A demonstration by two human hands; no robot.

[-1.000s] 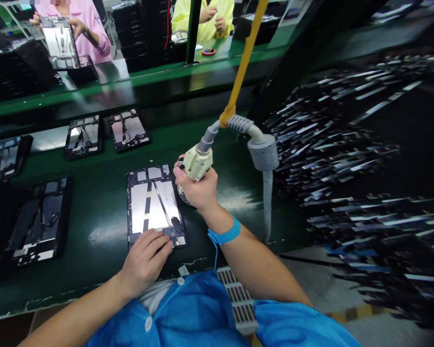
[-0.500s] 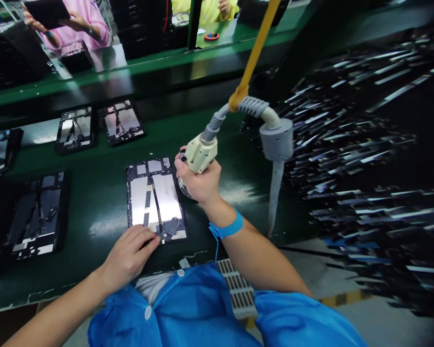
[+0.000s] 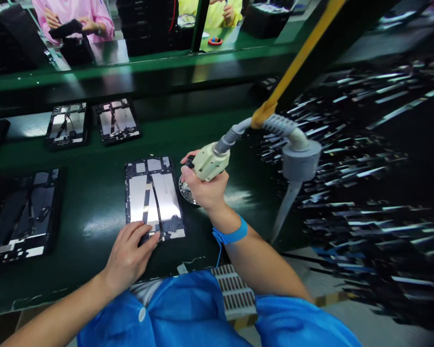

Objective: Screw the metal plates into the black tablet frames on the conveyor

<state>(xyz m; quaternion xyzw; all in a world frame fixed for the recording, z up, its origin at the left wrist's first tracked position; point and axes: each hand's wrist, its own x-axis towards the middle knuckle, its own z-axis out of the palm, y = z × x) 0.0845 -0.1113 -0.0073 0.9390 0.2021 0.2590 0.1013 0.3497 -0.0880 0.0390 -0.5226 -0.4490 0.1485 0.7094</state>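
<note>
An opened tablet, its silver interior crossed by dark flex cables, lies flat on the green bench before me. My left hand is closed at its lower left edge, fingertips and thumb pressing on the frame near the bottom cable. Just right of the tablet, my right hand is wrapped round a cream hand-held tool with a black button. A round, perforated metal disc shows below the tool, partly hidden by my fingers. From the tool a grey hose leads up to a yellow strap.
More opened tablets lie to the left: one near tablet and two farther ones, among them. A grey cylinder hangs from the hose. Stacked dark parts fill the right. Across the bench, a person in pink handles a dark device.
My right hand and the tool have shifted slightly right and down, the hose swinging right. My left hand stays at the tablet's lower edge. The person in pink has lowered the dark device.
</note>
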